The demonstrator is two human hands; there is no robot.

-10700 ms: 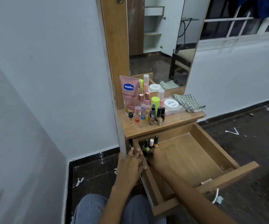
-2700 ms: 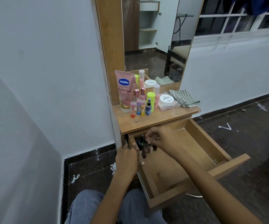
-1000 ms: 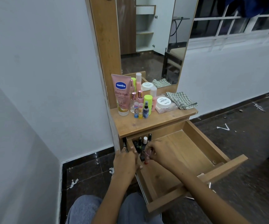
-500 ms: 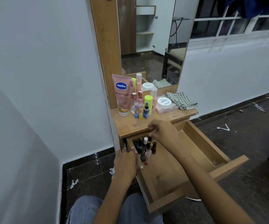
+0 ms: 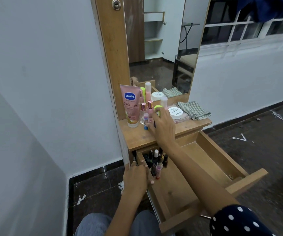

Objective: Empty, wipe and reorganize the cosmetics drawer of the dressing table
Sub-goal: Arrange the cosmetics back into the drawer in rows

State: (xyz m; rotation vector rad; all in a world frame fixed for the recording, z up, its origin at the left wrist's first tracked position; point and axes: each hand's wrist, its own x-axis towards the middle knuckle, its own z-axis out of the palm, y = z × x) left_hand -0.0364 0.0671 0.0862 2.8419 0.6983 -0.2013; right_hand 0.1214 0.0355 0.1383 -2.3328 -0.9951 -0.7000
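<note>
Drawer (image 5: 203,169) is pulled out wide below the dressing table top (image 5: 137,138), wooden, most of its floor bare. Small bottles (image 5: 155,160) stand bunched in its back left corner, nail-polish type I think, caps dark, one white, one pink at the front.

My left hand (image 5: 136,178) rests on the drawer's left wall just beside that bunch, fingers straight and together, holding nothing that I can see.

My right hand (image 5: 162,125) is up on the table top among the cosmetics there, fingers curled toward a small dark bottle (image 5: 154,123); hand covers most of it, so I cannot tell if it's gripped or just touched.

Still on top: pink Vaseline tube (image 5: 131,106) upright at the left, two rose-capped bottles (image 5: 146,108) beside it, a lime-green cap (image 5: 157,109) behind my fingers, a white jar (image 5: 175,113) on a pink flat case (image 5: 182,118), then a folded checked cloth (image 5: 194,109) at the right end.

Mirror (image 5: 161,46) behind, white wall, dark floor.
</note>
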